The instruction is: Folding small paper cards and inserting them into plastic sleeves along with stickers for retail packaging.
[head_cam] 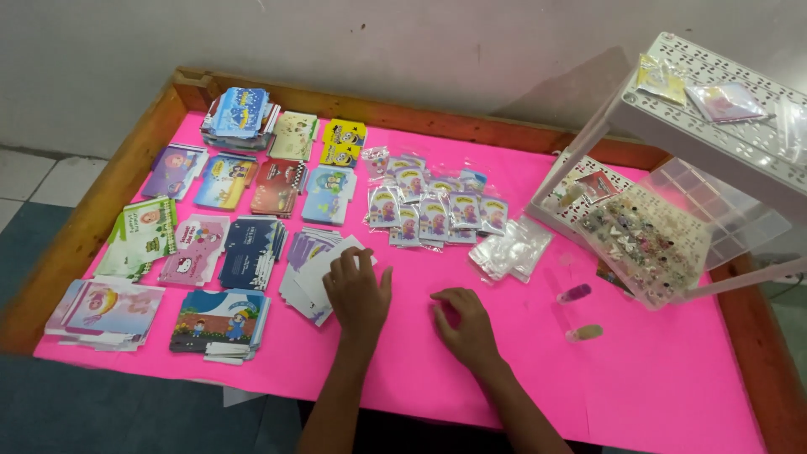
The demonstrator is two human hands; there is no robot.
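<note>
My left hand [357, 290] lies flat, fingers spread, on a fanned stack of white and lilac cards [313, 271] near the middle of the pink table cover [656, 378]. Beside it, my right hand [464, 324] rests on the bare pink sheet with its fingers curled under; I see nothing in it. Just beyond both hands lie several small clear packets with cartoon cards [430, 210] and a pile of empty clear plastic bags [511, 249].
Several stacks of printed flat cardboard cards [220, 315] cover the left half of the table. A white perforated plastic rack [714, 109] stands at the right, with a clear compartment box of small trinkets [647, 244] leaning in it. Two small items [575, 293] lie near it. A wooden rim [80, 227] frames the table.
</note>
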